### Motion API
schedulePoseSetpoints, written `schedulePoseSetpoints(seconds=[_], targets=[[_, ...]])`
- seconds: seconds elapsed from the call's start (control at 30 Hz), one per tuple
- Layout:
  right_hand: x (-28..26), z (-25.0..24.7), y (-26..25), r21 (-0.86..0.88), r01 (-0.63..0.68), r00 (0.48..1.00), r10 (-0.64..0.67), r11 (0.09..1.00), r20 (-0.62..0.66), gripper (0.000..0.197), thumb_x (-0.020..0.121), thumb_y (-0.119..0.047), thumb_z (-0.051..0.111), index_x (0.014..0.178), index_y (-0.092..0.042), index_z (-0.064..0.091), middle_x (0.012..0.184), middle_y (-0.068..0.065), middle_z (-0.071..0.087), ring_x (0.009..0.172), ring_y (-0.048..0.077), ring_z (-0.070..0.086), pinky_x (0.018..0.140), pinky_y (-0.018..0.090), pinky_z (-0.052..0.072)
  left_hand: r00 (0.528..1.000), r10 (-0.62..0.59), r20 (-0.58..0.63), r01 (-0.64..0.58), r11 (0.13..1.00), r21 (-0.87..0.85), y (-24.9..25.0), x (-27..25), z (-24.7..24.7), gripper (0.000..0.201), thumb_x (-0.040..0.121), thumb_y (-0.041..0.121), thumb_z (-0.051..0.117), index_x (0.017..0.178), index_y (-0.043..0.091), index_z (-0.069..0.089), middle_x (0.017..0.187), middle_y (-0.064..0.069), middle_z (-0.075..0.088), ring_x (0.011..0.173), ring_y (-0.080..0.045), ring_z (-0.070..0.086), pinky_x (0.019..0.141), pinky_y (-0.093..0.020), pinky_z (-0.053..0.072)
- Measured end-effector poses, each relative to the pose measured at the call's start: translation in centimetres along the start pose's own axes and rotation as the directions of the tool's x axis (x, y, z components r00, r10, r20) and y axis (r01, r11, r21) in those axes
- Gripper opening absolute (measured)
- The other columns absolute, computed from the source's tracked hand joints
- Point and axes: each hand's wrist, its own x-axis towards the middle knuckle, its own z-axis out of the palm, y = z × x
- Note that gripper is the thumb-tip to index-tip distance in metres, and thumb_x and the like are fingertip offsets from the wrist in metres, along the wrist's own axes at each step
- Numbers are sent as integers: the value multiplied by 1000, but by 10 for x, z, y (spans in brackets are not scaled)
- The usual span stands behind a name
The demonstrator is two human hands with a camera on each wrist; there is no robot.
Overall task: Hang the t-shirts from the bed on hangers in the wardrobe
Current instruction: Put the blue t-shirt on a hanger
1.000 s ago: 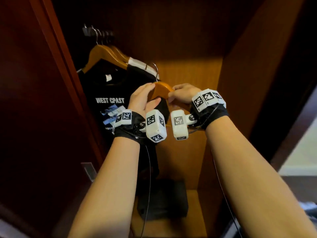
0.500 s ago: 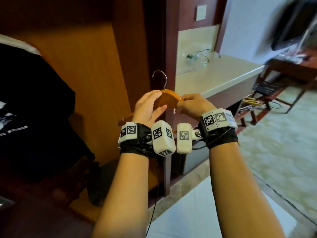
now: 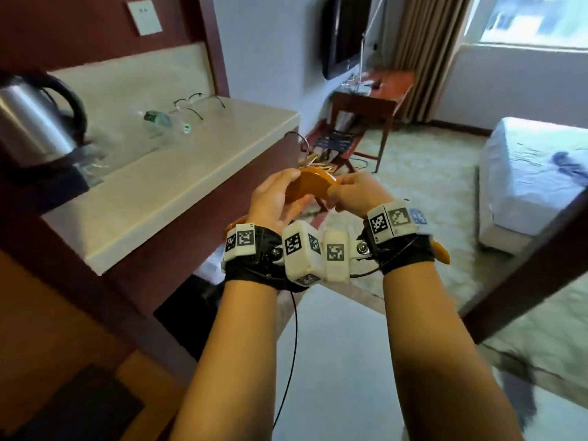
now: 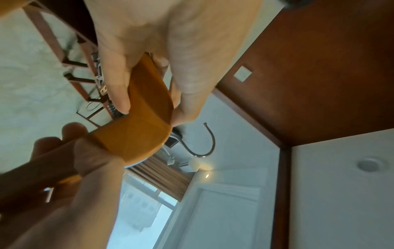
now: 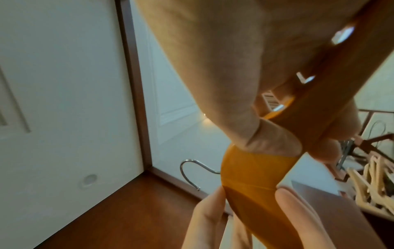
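Note:
I hold an orange wooden hanger [image 3: 310, 186] with a metal hook [image 3: 300, 144] in both hands at chest height. My left hand [image 3: 280, 198] grips its left arm near the neck, thumb and fingers on either side [image 4: 147, 101]. My right hand [image 3: 353, 192] grips the right arm, fingers curled round it [image 5: 255, 170]. No shirt hangs on the hanger. The bed [image 3: 528, 173] with white sheets lies at the far right, with a dark blue garment [image 3: 569, 163] on it. The wardrobe is out of view.
A beige counter [image 3: 178, 186] on my left carries a steel kettle [image 3: 35, 125], a plastic bottle [image 3: 159, 120] and glasses [image 3: 197, 105]. A wooden desk [image 3: 369, 103] and luggage rack [image 3: 337, 144] stand ahead under a wall TV [image 3: 343, 33]. A dark wooden edge [image 3: 521, 265] crosses the right.
My view has swung right, from the wardrobe interior with hung black shirts to the room and bed. Both hands keep the same hold on the hanger, now clear of the rail.

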Motion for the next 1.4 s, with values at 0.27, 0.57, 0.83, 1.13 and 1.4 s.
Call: schedulePoseSetpoints(seconds=[0.27, 0.57, 0.83, 1.13, 1.4], targets=[[132, -112, 98, 82, -169, 972, 180, 982, -149, 8, 80, -10, 65, 76, -16, 68, 79, 5, 62, 80, 18, 59, 82, 31, 52, 969, -143, 202, 120, 985, 123, -68, 156, 152, 24, 86, 18, 72, 108, 12, 65, 116, -14, 64, 106, -31, 67, 71, -30, 60], [331, -253, 174, 271, -262, 861, 351, 926, -368, 12, 72, -6, 68, 64, -15, 66, 69, 7, 64, 74, 22, 59, 73, 35, 48, 805, -341, 486, 273, 940, 207, -108, 374, 352, 34, 89, 19, 66, 120, 6, 59, 122, -13, 60, 108, -24, 60, 90, -31, 55], [461, -388, 269, 320, -323, 738, 449, 891, -504, 12, 77, -11, 68, 69, -19, 66, 65, -1, 62, 69, 14, 56, 69, 27, 46, 656, -399, 641, 188, 908, 374, -198, 533, 538, 61, 73, 20, 74, 124, -5, 57, 126, -29, 59, 121, -36, 58, 93, -38, 55], [641, -564, 380, 342, -320, 717, 462, 884, -522, 12, 76, -10, 68, 69, -19, 65, 63, -1, 61, 69, 16, 56, 70, 28, 44, 650, -448, 614, 235, 887, 397, -275, 692, 758, 60, 74, 19, 71, 127, -4, 56, 122, -23, 62, 110, -26, 63, 79, -32, 57], [799, -692, 452, 321, -346, 701, 471, 882, -536, 12, 73, -11, 68, 72, -23, 66, 63, -3, 62, 70, 16, 58, 73, 31, 48, 628, -414, 659, 223, 907, 357, -326, 827, 914, 61, 73, 24, 68, 121, -12, 56, 122, -30, 60, 106, -28, 63, 83, -33, 54]])
